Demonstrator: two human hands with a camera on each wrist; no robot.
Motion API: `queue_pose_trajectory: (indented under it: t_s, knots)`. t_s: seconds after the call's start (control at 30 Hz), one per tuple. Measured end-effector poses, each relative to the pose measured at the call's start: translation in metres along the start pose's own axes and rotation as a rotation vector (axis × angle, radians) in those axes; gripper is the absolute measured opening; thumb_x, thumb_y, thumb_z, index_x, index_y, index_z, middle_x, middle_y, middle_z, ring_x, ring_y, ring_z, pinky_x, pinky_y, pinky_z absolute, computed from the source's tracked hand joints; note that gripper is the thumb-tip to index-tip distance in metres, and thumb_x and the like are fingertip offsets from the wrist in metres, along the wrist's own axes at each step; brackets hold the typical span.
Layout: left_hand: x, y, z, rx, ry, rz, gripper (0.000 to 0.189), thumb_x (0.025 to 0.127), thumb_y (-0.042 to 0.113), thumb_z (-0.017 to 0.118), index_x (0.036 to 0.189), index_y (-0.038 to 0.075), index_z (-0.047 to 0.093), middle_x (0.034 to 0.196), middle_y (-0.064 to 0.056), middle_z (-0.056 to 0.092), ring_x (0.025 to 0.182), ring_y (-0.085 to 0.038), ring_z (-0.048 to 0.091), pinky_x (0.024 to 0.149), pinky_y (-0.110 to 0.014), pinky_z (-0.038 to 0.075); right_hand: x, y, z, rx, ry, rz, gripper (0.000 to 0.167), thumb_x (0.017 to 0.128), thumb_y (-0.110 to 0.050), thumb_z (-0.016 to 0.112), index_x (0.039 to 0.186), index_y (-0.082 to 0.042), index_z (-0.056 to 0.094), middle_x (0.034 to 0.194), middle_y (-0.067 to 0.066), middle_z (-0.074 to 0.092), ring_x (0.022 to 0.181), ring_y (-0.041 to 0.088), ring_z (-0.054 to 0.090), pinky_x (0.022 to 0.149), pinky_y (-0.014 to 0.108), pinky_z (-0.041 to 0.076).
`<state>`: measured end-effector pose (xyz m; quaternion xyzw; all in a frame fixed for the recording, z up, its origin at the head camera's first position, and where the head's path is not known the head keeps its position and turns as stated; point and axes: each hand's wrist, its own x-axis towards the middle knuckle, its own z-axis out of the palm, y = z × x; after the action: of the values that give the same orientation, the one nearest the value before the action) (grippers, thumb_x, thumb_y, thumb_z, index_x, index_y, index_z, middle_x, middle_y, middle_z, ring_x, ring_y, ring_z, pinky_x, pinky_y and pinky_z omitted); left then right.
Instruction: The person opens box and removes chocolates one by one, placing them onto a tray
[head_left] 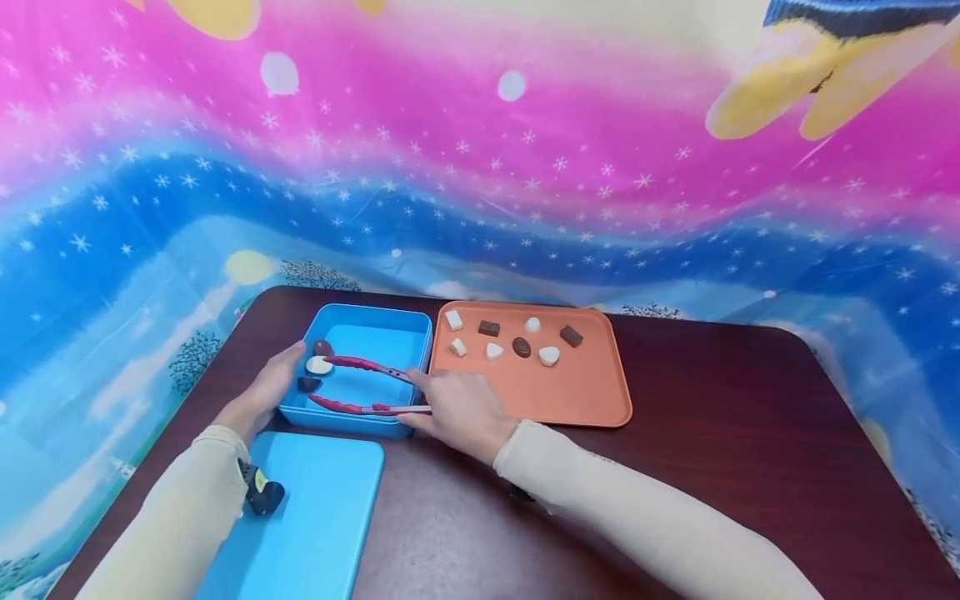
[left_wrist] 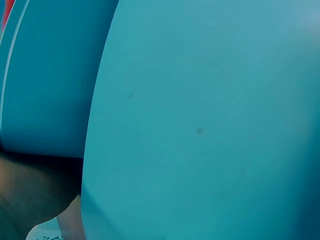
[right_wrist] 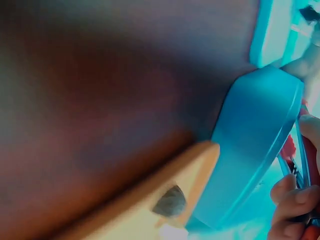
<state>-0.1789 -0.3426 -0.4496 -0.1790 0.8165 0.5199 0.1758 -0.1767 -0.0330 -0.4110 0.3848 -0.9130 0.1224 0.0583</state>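
Note:
My right hand [head_left: 465, 410] grips metal tongs with red arms [head_left: 360, 408], held over the blue box [head_left: 382, 429]. The arms of the tongs are spread apart, and the upper tip overlaps a white oval chocolate [head_left: 318, 365] inside the box. Beside that oval, along the left wall, lie a round brown chocolate [head_left: 322, 347] and a dark chocolate piece [head_left: 308, 383]. My left hand [head_left: 268, 387] rests against the box's outer left side, fingers stretched along it. In the right wrist view, fingers [right_wrist: 290, 207] wrap the tongs at the right edge.
Right of the box is an orange tray [head_left: 577, 400] bearing several white and brown chocolates, such as a brown oval [head_left: 521, 347]. A flat blue lid [head_left: 322, 500] lies in front of the box, below the left forearm. A patterned cloth [head_left: 480, 167] hangs behind the dark table [head_left: 735, 417].

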Motion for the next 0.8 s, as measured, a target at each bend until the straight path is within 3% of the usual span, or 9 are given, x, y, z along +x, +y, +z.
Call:
queue_pose_trajectory:
  t_s: [0.17,0.43,0.8]
  knots:
    - [0.0,-0.001,-0.001,0.007,0.002,0.001,0.08,0.104,0.065,0.012,0.162,0.015,-0.012,0.169,-0.022,-0.013,0.154,-0.051,-0.009,0.12,-0.076,0.003,0.016,-0.009,0.001,-0.162,-0.006,-0.064,0.05,0.094,-0.056,0.066,0.132,-0.023,0.063,0.077,-0.004,0.068,0.058,0.008,0.06,0.042,0.018,0.039]
    - [0.0,0.002,-0.002,0.013,0.004,0.0,0.081,0.104,0.065,0.012,0.162,0.014,-0.013,0.169,-0.022,-0.013,0.154,-0.051,-0.009,0.12,-0.075,0.002,0.032,-0.021,0.002,-0.303,-0.062,-0.11,0.055,0.092,-0.058,0.067,0.133,-0.022,0.065,0.091,-0.004,0.075,0.066,0.009,0.066,0.045,0.02,0.047]
    - [0.001,0.002,-0.003,0.006,-0.005,-0.002,0.08,0.104,0.064,0.012,0.162,0.014,-0.013,0.169,-0.021,-0.014,0.154,-0.05,-0.01,0.12,-0.075,0.002,0.037,-0.023,0.01,-0.319,-0.068,-0.097,0.05,0.094,-0.055,0.065,0.132,-0.023,0.067,0.087,-0.003,0.075,0.064,0.01,0.066,0.045,0.02,0.048]
